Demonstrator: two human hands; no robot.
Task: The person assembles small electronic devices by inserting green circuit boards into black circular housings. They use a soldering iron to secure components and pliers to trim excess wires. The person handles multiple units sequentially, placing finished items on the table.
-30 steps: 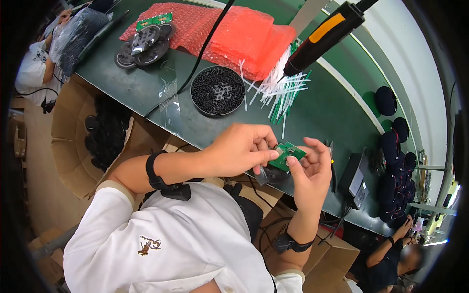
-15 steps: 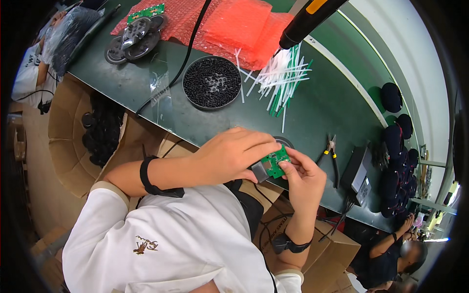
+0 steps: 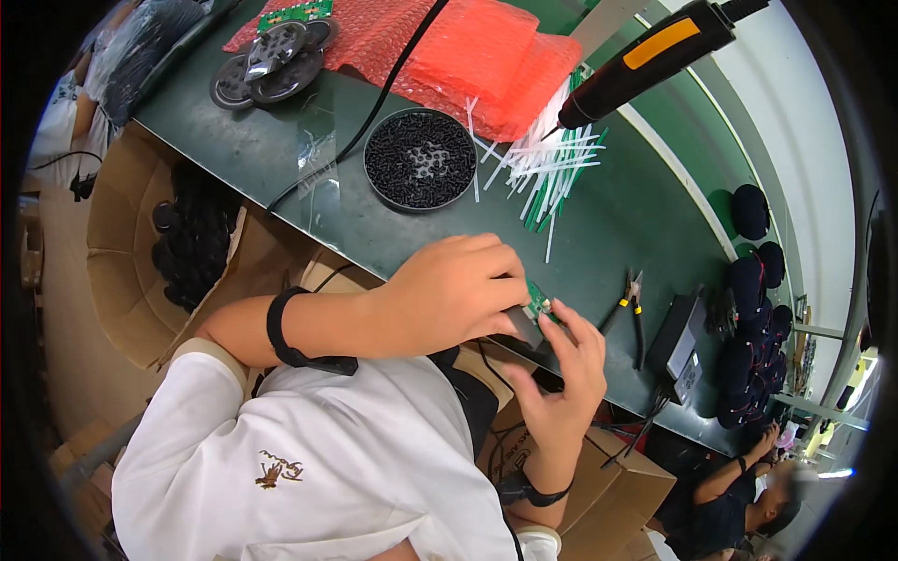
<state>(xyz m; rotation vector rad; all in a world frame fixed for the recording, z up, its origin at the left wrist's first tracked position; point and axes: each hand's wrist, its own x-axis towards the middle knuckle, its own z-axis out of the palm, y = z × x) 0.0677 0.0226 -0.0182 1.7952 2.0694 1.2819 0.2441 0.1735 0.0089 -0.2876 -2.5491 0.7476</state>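
My left hand (image 3: 456, 288) is closed around a small green circuit board (image 3: 536, 301), held just above the table's near edge. A dark grey block (image 3: 525, 327) sits against the board on the side towards me; whether the two are joined I cannot tell. Much of the board is hidden behind my left fingers. My right hand (image 3: 568, 376) is beside it, fingertips at the board's right edge and thumb spread away from it. Beyond my hands stands a round dish (image 3: 371, 183) full of small black screws. To the right lie cutters (image 3: 625, 316) with black and yellow handles.
Above the table hangs a black electric screwdriver (image 3: 645, 67) near thin white and green strips (image 3: 558, 173). Red bubble-wrap bags (image 3: 482, 56) and dark round parts (image 3: 278, 65) lie at the back. A black box (image 3: 680, 341) is at right. Cardboard boxes (image 3: 126, 271) flank me; another person (image 3: 725, 496) sits lower right.
The board has tilted and now shows less of its face. My right thumb has come off it and spread away, and the right hand has moved slightly down and left.
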